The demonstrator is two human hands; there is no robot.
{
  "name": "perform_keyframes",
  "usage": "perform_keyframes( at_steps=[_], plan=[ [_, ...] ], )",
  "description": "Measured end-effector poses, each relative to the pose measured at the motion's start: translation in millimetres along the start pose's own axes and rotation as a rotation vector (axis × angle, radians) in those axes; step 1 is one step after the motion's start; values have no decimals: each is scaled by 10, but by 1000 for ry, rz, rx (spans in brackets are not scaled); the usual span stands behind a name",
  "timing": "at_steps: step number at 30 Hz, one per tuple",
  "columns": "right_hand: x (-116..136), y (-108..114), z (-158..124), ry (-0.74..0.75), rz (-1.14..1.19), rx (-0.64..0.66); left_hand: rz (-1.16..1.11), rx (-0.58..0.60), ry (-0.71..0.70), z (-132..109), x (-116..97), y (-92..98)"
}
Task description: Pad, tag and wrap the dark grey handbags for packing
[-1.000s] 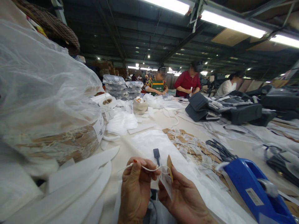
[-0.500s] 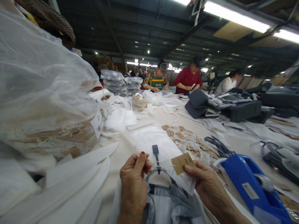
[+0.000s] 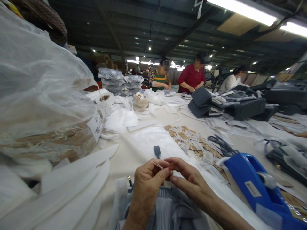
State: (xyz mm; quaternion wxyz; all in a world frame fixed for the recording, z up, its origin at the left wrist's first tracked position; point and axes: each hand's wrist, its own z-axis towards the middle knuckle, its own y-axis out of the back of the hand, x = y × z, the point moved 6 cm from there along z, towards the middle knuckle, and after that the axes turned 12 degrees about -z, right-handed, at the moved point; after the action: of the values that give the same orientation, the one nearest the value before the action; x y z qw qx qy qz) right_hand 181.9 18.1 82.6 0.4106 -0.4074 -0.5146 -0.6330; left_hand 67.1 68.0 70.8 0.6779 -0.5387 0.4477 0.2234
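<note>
One cord [image 3: 157, 164], lower centre — left hand [image 3: 147, 182] pinches it; right hand [image 3: 193, 179] adjoins, narrowed — its hold cannot be determined.

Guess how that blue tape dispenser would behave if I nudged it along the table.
The dispenser would probably feel stiff, since its body looks smooth and hard-edged. It seems likelier to slide than roll, being long and blocky. The tape roll might turn, as it's round.
</note>
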Motion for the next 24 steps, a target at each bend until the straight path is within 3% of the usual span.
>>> perform_keyframes(
  at_steps=[3,11,15,20,24],
  plan=[
    [-73,-37,77,-72,95,122,-1,-9,-33,21,-12,23],
    [-141,319,118,-121,-2,15,24,-101,41,24,77,66],
    [-87,202,128,-79,53,62,-31,-111,15,7,43,44],
    [-92,-135,97,-146,164,271,-70,-128,-30,0,3,77],
    [-150,-15,125,-217,65,209,46,-167,-52,33,53,157]
  ],
)
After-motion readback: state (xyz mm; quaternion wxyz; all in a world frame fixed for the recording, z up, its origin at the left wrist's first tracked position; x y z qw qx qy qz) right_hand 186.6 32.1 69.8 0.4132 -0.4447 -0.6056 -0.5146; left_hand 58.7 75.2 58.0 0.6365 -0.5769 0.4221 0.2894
